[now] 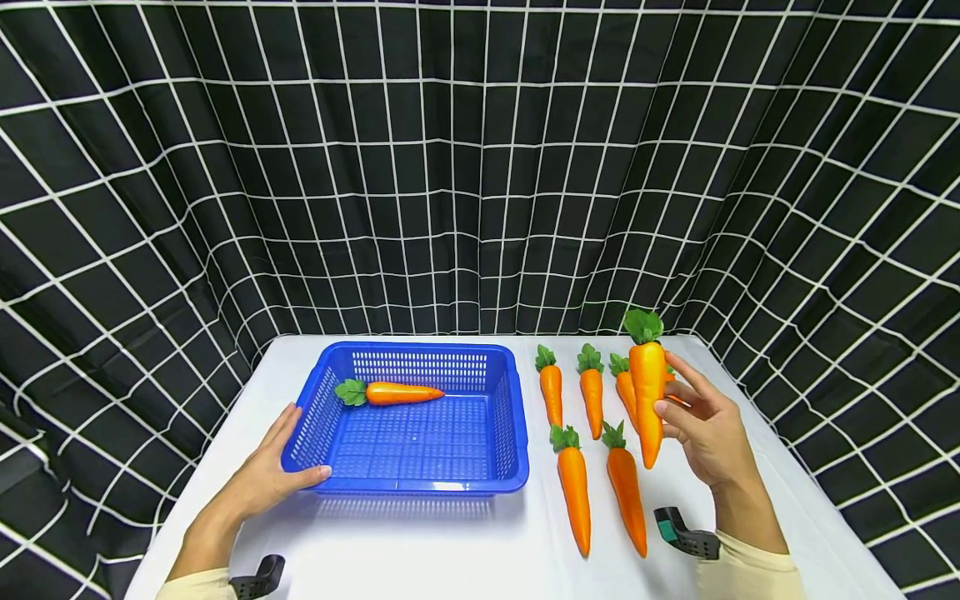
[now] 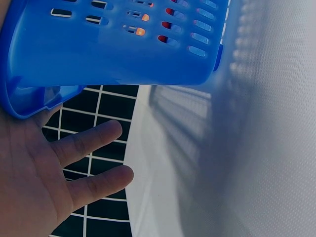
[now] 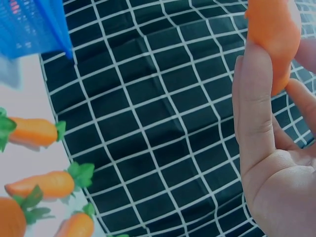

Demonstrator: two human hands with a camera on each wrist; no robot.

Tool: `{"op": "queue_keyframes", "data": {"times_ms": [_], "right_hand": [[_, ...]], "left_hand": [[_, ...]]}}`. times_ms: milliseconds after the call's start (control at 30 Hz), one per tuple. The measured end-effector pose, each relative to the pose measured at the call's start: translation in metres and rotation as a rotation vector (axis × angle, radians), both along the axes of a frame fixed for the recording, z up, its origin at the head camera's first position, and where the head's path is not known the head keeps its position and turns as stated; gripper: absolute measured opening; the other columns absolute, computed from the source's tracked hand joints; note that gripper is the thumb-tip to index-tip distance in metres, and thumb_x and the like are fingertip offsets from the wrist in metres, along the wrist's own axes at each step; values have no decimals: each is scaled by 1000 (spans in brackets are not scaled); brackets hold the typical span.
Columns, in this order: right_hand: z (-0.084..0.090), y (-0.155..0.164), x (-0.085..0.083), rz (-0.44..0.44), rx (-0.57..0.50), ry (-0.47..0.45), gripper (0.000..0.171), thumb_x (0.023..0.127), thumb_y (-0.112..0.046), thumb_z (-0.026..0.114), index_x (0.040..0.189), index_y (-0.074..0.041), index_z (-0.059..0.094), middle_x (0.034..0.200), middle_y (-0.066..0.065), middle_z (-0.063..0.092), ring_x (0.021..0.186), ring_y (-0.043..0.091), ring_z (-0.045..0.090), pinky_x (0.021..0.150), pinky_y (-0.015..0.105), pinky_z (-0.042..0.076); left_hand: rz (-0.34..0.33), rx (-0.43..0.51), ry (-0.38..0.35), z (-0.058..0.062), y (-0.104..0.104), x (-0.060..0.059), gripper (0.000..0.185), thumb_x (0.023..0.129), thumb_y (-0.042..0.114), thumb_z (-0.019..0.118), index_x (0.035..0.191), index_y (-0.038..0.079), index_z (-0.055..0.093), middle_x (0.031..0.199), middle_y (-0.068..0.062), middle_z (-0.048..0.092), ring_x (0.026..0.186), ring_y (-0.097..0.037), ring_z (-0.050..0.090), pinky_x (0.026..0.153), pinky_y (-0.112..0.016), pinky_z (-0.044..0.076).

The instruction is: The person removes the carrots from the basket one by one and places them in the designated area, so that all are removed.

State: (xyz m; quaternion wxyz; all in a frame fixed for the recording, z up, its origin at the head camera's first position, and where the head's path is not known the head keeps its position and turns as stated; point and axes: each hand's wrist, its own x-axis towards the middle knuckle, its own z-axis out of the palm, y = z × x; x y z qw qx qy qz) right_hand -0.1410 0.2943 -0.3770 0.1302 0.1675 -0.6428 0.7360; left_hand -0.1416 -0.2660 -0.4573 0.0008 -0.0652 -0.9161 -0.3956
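Note:
My right hand (image 1: pixel 712 433) pinches an orange carrot (image 1: pixel 647 387) with a green leafy top, held upright with its tip down above the table's right side. The right wrist view shows fingers (image 3: pixel 256 98) against the same carrot (image 3: pixel 274 29). At the left, my left hand (image 1: pixel 258 475) rests against the corner of a blue plastic basket (image 1: pixel 420 486), thumb on the front rim. Its fingers are spread and straight in the left wrist view, beside the basket wall (image 2: pixel 113 59). One carrot (image 1: pixel 405 393) lies sideways inside the basket, leaves to the left.
Several more carrots lie on the white table (image 1: pixel 405 550) right of the basket, among them a front one (image 1: pixel 574 500), a darker one (image 1: pixel 627 500) and a back one (image 1: pixel 592 400). Another carrot (image 1: pixel 626 393) is partly hidden behind the held one. Black gridded cloth (image 1: pixel 480 167) surrounds the table.

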Motion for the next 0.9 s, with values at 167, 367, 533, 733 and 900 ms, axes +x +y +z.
{"op": "queue_keyframes", "data": {"times_ms": [167,367,533,733,900], "right_hand": [[-3,7,1,-40,1,-32,60,89,15,58,145,-2,42,98,11,60,85,21,65,63,37,57],[-7,15,1,-37,-4,-49,60,89,13,58,145,-3,42,98,9,62,84,20,66,65,37,57],[-14,23,1,-32,5,-67,60,90,13,58,146,-5,42,99,8,62,84,19,66,64,37,57],[-22,31,2,-24,-1,-105,60,90,12,58,146,-7,43,100,8,61,85,18,66,64,37,57],[-29,36,1,-44,17,-156,61,91,8,60,146,-11,43,102,6,61,86,17,66,66,37,57]], "left_hand": [[-7,10,7,0,0,0,110,78,37,79,153,-1,9,159,-20,1,139,-51,6,100,-73,12],[-16,17,17,0,0,0,109,77,35,80,153,-1,9,158,-21,2,139,-51,6,100,-73,12],[-14,17,16,-2,0,0,109,77,34,80,153,-2,9,158,-21,2,139,-51,6,101,-73,12],[-5,7,8,-2,0,1,109,77,34,80,153,-1,10,158,-21,3,138,-52,8,100,-73,14],[-1,10,1,0,1,1,110,77,34,80,153,-1,9,159,-19,2,138,-52,8,100,-73,14]]}}
